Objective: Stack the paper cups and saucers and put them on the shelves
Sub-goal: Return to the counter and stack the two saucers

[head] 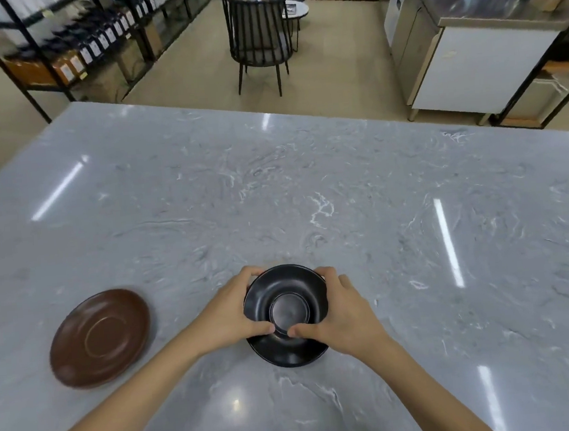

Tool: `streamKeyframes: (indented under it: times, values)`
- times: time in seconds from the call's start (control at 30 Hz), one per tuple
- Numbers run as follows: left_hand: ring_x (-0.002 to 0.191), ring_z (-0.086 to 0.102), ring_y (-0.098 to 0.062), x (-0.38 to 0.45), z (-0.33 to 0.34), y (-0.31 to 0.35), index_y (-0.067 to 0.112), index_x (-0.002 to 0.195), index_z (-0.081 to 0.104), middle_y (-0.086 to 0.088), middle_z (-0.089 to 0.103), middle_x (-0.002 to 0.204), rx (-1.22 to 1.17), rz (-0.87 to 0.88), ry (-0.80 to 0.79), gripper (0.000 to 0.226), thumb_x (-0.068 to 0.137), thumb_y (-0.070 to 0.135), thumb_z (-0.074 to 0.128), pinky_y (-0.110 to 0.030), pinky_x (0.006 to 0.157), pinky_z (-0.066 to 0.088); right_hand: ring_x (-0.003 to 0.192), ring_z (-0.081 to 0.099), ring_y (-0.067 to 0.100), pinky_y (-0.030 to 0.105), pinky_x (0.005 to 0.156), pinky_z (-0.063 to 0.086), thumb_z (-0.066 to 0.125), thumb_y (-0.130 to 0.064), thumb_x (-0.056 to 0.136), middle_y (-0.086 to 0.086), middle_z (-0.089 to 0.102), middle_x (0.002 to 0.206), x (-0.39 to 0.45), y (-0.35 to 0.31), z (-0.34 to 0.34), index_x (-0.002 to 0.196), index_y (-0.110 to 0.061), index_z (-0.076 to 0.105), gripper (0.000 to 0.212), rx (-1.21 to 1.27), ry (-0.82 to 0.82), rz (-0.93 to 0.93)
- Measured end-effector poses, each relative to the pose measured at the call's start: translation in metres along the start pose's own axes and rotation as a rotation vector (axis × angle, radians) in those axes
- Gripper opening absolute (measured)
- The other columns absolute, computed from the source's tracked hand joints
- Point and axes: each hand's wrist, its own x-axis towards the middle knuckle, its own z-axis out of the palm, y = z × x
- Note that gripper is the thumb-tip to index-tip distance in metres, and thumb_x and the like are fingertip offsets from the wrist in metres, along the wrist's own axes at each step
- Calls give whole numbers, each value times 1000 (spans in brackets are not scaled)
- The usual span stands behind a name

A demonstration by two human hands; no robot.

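Now both hands, left hand (231,311) and right hand (340,317), are pinching the upper black saucer (285,296) over a second black saucer (288,354) at lower centre of the bench (308,185). Seating it centred and level seems wise; the brown saucer (99,338) is waiting at lower left.

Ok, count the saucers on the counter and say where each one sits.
3 visible: a brown saucer lying alone to the left; an upper black saucer gripped by the left hand and right hand; a lower black saucer beneath it. More could be hidden between.
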Motion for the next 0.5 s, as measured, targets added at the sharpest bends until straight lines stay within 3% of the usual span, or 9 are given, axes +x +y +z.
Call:
streamKeyframes:
  times: [0.17, 0.3, 0.5]
  values:
    - [122, 59, -9, -25, -28, -29, 30, 138, 46, 11, 62, 130, 1, 0, 63, 88, 66, 20, 95, -31, 107, 47, 111, 55, 17, 31, 85, 49, 87, -61, 55, -4, 49, 127, 7, -37, 29, 136, -33, 31, 102, -60, -29, -50]
    - [127, 54, -9, -44, -54, -51, 31, 142, 43, 10, 59, 136, 5, -22, 73, 90, 68, 24, 93, -28, 108, 44, 110, 55, 16, 31, 83, 48, 87, -60, 57, -3, 50, 127, 11, -68, 52, 137, -32, 31, 101, -75, -58, -65]
    - [128, 54, -10, -72, -92, -86, 31, 142, 44, 11, 57, 136, -16, -20, 109, 89, 68, 27, 93, -35, 109, 46, 102, 54, 13, 28, 80, 47, 88, -60, 56, -4, 49, 124, 18, -114, 88, 135, -36, 31, 101, -98, -75, -85]
